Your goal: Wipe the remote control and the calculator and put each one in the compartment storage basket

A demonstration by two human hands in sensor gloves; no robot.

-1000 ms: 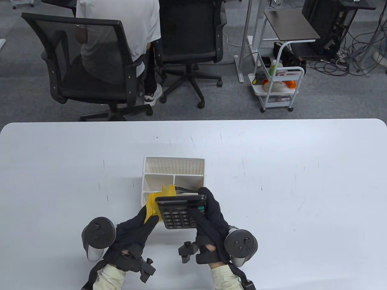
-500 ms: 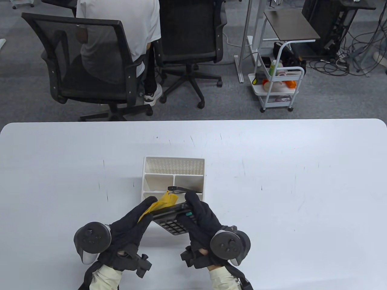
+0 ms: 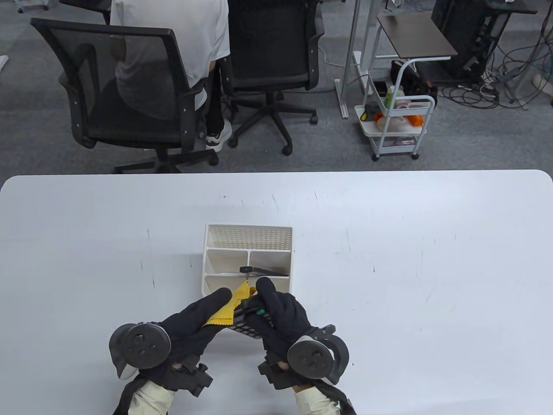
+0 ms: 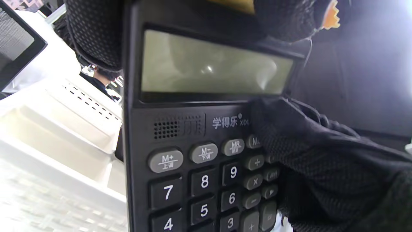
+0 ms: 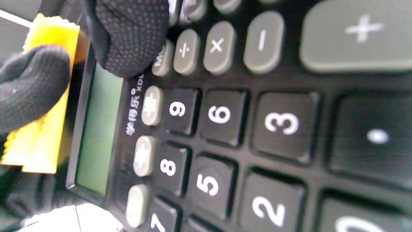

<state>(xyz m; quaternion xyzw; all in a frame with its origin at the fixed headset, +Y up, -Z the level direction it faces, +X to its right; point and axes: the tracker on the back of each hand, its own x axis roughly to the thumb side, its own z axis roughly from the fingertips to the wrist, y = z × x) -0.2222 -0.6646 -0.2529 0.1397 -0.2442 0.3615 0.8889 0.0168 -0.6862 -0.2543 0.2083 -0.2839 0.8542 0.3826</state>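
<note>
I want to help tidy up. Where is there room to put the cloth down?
Bare table lies right of the basket, left of it too, and behind it toward the chairs. It is crowded in front of the basket, where both hands hold the calculator and cloth.

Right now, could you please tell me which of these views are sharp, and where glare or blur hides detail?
Table view: evenly lit and sharp, with a soft shadow under the hands. Left wrist view: the black desktop calculator is crisp, its grey display carries a small glare spot, and the white plastic storage basket is overexposed. Right wrist view: keys are softly blurred, the yellow wiping cloth too.
</note>
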